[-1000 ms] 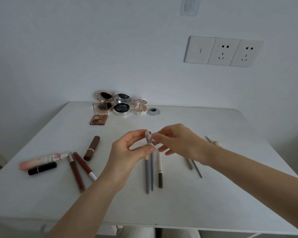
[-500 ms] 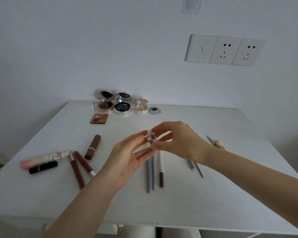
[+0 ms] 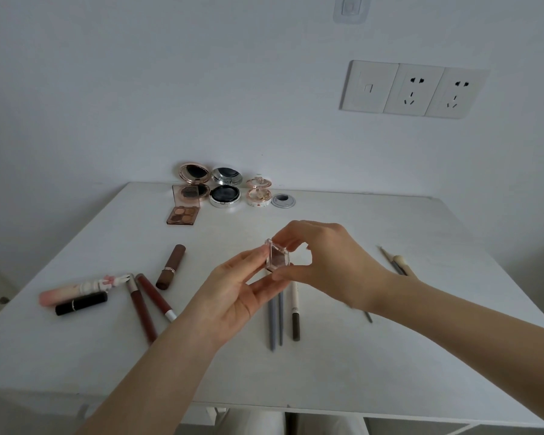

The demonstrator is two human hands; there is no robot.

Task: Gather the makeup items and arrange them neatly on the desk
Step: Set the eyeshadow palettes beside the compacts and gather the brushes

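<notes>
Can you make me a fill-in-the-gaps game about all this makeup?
The left hand and right hand hold the small clear case above the ___.
The lipstick beside the pink tube is coloured ___.
The eyeshadow palette shows ___ brown shades.
Missing words: desk, black, four.

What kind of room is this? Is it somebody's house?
Probably a plain room at home, maybe a bedroom corner used for makeup, though I can't be sure. A white desk stands against a bare wall with power sockets. Open compacts line its far edge, and lipsticks lie about.
</notes>
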